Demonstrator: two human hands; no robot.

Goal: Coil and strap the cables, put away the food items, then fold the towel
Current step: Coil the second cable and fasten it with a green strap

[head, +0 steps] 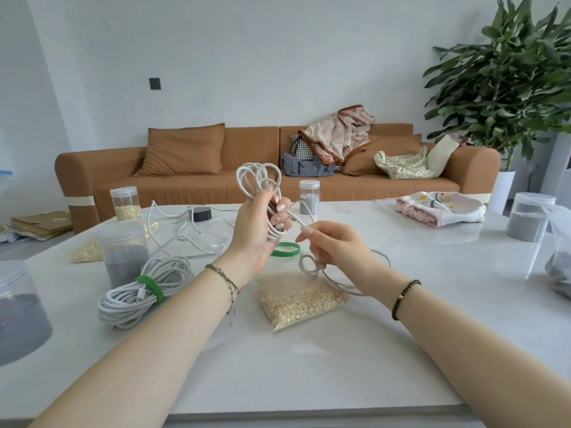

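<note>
**Head view.** The left hand (259, 223) is raised above the table (401, 335), fingers curled round a half-made coil (273, 233) of white cable. Its loops stand up above the fist and their lower ends hang out below it. The right hand (336, 245), just beside and lower, pinches the cable's free run between thumb and forefinger close to the coil. The tail (307, 264) kinks into a small loop under that hand, then trails over the oat bag (296, 301). An open green strap (295, 250) lies on the table between the two hands. A done coil (145, 288), already strapped in green, lies to the left. A loose cable (173, 239) sprawls further back, and the towel (438, 208) lies bunched at the far right.

**Step in hand (judged):** winding the second cable; the third cable, food and towel remain.

**Technique:**
- Feed each new turn to the same size as the loops already held.
- Let the cable roll in the pinch, so the kink in the tail works itself out instead of being wound in.
- Keep the left fist closed, or the springy loops may fan apart.
- Lift the tail clear of the oat bag so the bag is not dragged.
- Leave the end short, then reach for the strap nearby.
</note>
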